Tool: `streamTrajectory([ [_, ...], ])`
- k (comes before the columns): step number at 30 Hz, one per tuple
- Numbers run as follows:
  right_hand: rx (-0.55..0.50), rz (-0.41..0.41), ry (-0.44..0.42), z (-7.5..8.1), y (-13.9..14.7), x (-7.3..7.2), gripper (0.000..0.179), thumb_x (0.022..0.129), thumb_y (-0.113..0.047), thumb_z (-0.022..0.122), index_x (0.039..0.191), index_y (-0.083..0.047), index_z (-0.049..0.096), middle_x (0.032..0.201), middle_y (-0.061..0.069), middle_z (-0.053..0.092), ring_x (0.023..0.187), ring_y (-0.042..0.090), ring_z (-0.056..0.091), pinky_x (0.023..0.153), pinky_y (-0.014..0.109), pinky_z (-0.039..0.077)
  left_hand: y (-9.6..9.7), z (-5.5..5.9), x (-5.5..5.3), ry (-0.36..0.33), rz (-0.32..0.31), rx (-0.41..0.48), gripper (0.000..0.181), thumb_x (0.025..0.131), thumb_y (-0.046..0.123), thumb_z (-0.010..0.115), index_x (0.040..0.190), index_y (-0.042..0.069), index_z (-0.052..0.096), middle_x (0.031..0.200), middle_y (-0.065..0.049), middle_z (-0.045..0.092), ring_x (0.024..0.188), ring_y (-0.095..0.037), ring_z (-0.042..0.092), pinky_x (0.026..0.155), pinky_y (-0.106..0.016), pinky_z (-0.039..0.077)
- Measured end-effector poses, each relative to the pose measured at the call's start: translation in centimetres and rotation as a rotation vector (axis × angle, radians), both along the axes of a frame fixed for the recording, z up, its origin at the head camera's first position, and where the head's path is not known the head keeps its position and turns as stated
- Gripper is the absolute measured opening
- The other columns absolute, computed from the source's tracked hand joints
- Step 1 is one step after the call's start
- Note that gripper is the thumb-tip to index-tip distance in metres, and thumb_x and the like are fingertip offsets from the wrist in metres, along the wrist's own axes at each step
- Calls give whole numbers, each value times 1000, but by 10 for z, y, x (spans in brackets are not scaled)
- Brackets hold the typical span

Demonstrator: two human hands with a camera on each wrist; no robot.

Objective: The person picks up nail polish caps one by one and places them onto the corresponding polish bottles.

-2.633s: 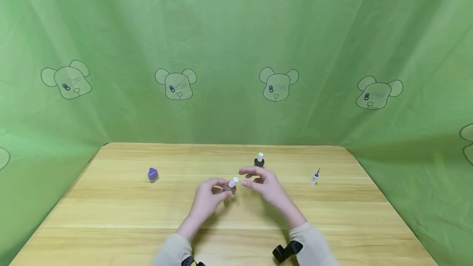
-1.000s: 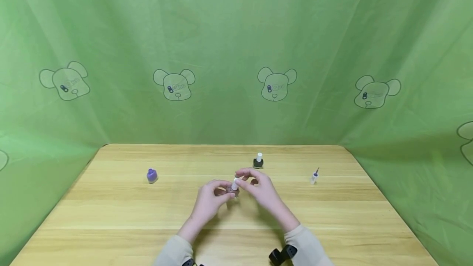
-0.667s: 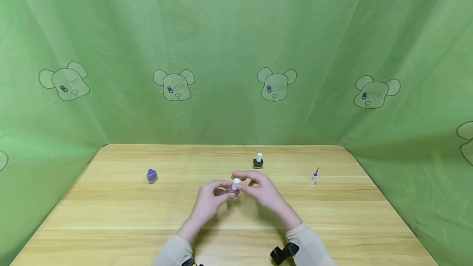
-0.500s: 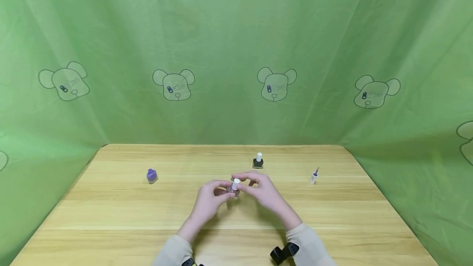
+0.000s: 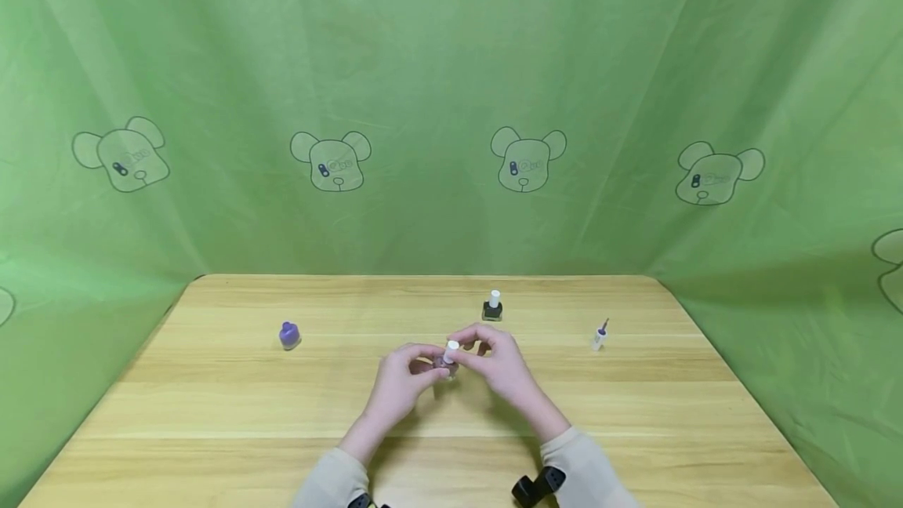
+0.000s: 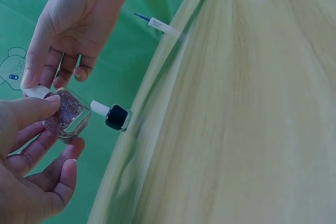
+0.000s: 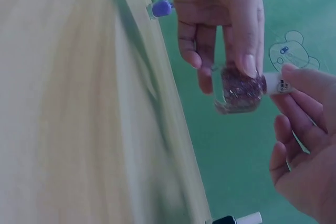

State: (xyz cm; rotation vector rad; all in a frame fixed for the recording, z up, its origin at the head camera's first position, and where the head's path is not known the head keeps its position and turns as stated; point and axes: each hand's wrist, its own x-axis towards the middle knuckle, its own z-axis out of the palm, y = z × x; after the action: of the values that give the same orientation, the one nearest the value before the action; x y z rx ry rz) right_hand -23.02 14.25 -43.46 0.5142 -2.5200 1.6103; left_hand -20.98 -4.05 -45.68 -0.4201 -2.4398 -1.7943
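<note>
Between thumb and fingers my left hand [image 5: 397, 382] grips a small glass nail polish bottle [image 7: 241, 92] filled with pinkish glitter. Its white cap [image 5: 451, 350] points up and leans slightly right in the head view. My right hand [image 5: 499, 363] pinches that cap, thumb on the near side and a fingertip behind. In the right wrist view a bit of dark neck shows between cap and glass. The bottle is held above the wooden table [image 5: 282, 429].
A black nail polish bottle with white cap [image 5: 492, 308] stands behind the right hand. An uncapped purple bottle [image 5: 290, 335] sits at left. At right, a white cap with purple brush [image 5: 600, 338] stands brush up. Green cloth [image 5: 423, 234] hangs behind.
My right hand has come left onto the white cap, which it was apart from at first. Its fingers have shifted slightly on the cap since. The left hand keeps its hold, barely moved.
</note>
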Motion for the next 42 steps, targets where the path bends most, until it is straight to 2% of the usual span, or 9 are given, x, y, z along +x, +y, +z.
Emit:
streamTrajectory([
  [6, -83, -95, -35, -3, -8, 3, 23, 74, -19, 84, 85, -10, 65, 83, 6, 66, 72, 8, 53, 61, 17, 39, 1, -1, 0, 12, 2, -3, 28, 80, 15, 78, 105, 5, 72, 101, -13, 71, 81, -16, 70, 72, -16, 56],
  [12, -90, -122, -53, 0, -12, 6, 25, 74, -17, 84, 86, -9, 63, 83, 8, 63, 73, 11, 51, 62, 17, 38, 2, -2, 0, 23, -5, -2, 29, 80, 15, 78, 105, 4, 71, 101, -14, 71, 82, -19, 71, 73, -14, 55],
  [16, -56, -81, -37, -3, -8, 3, 29, 75, -22, 84, 96, -14, 66, 90, 4, 64, 84, 16, 54, 67, 19, 40, 0, -1, 1, 4, 5, -10, 28, 82, 17, 77, 106, 6, 71, 104, -13, 71, 84, -17, 70, 74, -15, 55],
  [21, 3, 13, 2, -1, 0, 0, 37, 82, -26, 77, 116, -16, 67, 110, 2, 69, 97, 19, 56, 78, 24, 45, -2, 0, 0, -6, 13, -3, 28, 82, 18, 76, 107, 6, 71, 104, -12, 71, 86, -19, 70, 76, -18, 56],
  [25, 62, 84, 32, 1, 6, -1, 38, 86, -27, 73, 123, -19, 65, 118, 0, 70, 105, 20, 58, 85, 29, 46, -2, -1, -2, 3, 8, 11, 30, 81, 19, 77, 107, 5, 71, 104, -14, 71, 87, -22, 71, 76, -19, 56],
  [33, 122, 151, 43, 5, 11, -1, 34, 89, -28, 70, 121, -18, 68, 121, 0, 70, 109, 24, 58, 86, 29, 45, -2, 0, -1, 5, 1, 7, 31, 81, 19, 77, 107, 5, 71, 105, -15, 70, 89, -24, 71, 77, -18, 56],
  [36, 132, 154, 42, 6, 11, -1, 32, 89, -28, 69, 120, -18, 68, 119, 1, 70, 108, 27, 58, 86, 29, 45, -2, 1, 0, 8, -2, 1, 30, 81, 19, 77, 106, 4, 71, 105, -15, 70, 89, -24, 71, 77, -18, 56],
  [42, 132, 133, 56, 4, 10, -1, 28, 88, -28, 70, 114, -18, 71, 115, 2, 71, 105, 23, 60, 84, 27, 45, -1, -1, -1, 10, -8, -8, 29, 81, 18, 77, 106, 5, 71, 104, -14, 70, 87, -22, 70, 76, -18, 56],
])
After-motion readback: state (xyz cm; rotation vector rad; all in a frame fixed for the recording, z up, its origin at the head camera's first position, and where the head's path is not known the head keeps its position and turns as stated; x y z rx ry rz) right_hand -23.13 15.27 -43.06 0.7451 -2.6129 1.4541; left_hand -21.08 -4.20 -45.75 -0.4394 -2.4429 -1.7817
